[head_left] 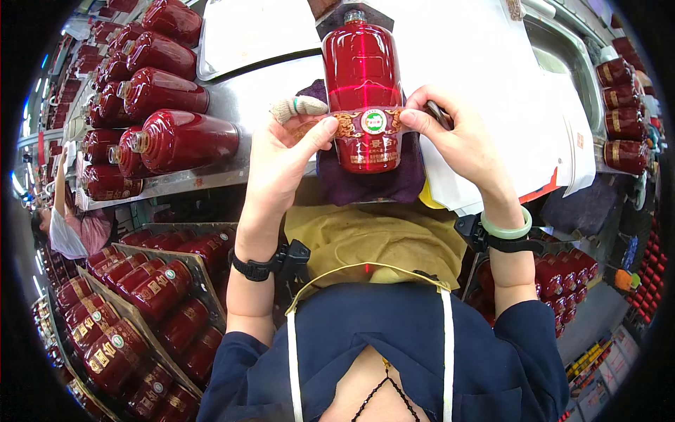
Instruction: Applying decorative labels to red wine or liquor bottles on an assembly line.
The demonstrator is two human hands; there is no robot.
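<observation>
A glossy red glass bottle (363, 67) lies in front of me, neck pointing away, on a dark purple cloth (373, 188). An ornate gold-and-red label strip (349, 124) with a round green-and-white emblem runs across its lower part. My left hand (285, 144) pinches the strip's left end between thumb and fingers; a knitted cover wraps one fingertip. At the other end, my right hand (457, 130) pinches the strip with thumb and forefinger. A small dark object (439, 114), its kind unclear, is tucked in that same hand. Thin red light lines cross the bottle.
Several red bottles (186, 141) lie along the metal bench at left. White paper sheets (485, 77) cover the right side, near a metal tray (562, 49). Crates of labelled bottles (116, 352) stand below left, with more bottles (562, 274) below right. A person (77, 228) is at far left.
</observation>
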